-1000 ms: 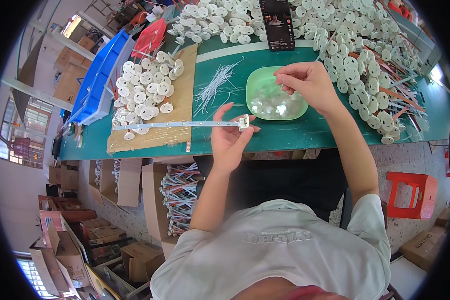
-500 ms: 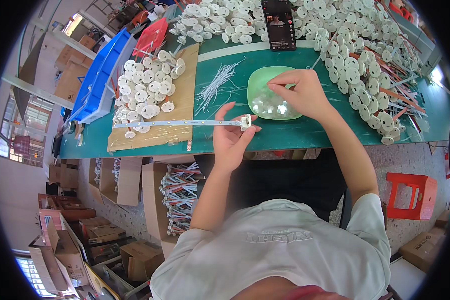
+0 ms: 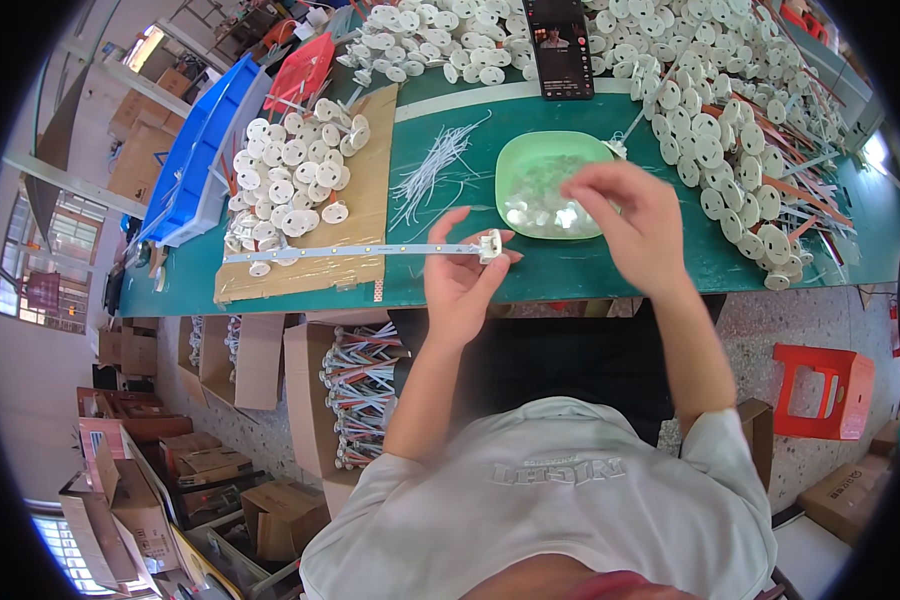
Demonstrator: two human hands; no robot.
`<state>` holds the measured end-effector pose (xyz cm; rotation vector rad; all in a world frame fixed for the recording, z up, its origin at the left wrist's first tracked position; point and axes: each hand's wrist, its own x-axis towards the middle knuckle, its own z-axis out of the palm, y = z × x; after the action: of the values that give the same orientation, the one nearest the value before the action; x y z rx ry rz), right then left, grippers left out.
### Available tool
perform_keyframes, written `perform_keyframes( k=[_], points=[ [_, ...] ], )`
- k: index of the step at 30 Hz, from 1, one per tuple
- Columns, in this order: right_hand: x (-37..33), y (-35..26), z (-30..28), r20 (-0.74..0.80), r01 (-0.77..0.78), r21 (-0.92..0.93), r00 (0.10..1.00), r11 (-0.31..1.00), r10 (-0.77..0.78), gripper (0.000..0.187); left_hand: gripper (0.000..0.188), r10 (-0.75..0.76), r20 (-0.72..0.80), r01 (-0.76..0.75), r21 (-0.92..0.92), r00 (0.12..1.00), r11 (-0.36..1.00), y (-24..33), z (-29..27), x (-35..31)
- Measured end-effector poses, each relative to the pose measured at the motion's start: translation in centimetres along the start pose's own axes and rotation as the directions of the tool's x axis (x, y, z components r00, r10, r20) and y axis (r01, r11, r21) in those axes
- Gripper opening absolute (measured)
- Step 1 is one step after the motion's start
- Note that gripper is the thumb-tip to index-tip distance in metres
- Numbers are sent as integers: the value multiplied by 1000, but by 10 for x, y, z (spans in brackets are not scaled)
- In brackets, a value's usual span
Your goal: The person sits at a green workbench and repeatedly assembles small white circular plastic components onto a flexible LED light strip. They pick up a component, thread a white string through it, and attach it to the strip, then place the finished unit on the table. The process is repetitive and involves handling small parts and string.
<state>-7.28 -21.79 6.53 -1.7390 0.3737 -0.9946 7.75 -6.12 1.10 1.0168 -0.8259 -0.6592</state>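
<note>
My left hand point(image 3: 458, 298) holds a thin pale LED strip point(image 3: 370, 250) by the white round plastic end piece point(image 3: 490, 246) at its right end. The strip stretches leftward, level, over the cardboard. My right hand point(image 3: 638, 225) is over the right edge of a light green bowl point(image 3: 513, 152), thumb and fingers pinched together. Whatever they hold, if anything, is too small to make out. Small clear, shiny pieces point(image 3: 545, 208) lie in the bowl. Beside the bowl, to its left, is a loose bunch of thin white ties point(image 3: 435, 165).
White round end pieces point(image 3: 295, 175) are heaped on a cardboard sheet point(image 3: 370, 150) at left. More piles point(image 3: 710, 140) cover the table's back and right. A phone point(image 3: 560, 55) stands behind the bowl. A blue bin point(image 3: 195, 160) is far left; a red stool point(image 3: 825, 390) stands right.
My right hand has moved back toward me and a little to the right, from over the bowl's middle to its right edge. My left hand and the strip have hardly moved.
</note>
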Motion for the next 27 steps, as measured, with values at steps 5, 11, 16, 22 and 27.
perform_keyframes(
  k=[5,11,16,22,27],
  points=[
    [-65,-8,11,-115,-147,663,949,734,293,10,53,68,6,-67,-77,998,995,13,23,-16],
    [-107,-30,25,-25,-235,733,928,638,371,11,75,83,93,-62,-207,992,976,24,48,-43],
    [-125,-44,38,-104,-56,474,987,879,119,14,98,47,131,-8,-278,990,960,34,61,-67],
    [-135,-42,52,-146,145,403,985,904,-93,17,90,131,190,-50,-378,973,924,30,60,-77],
    [-135,-40,55,-173,177,432,979,884,-111,17,87,123,183,-40,-401,975,915,31,63,-79]
  ],
)
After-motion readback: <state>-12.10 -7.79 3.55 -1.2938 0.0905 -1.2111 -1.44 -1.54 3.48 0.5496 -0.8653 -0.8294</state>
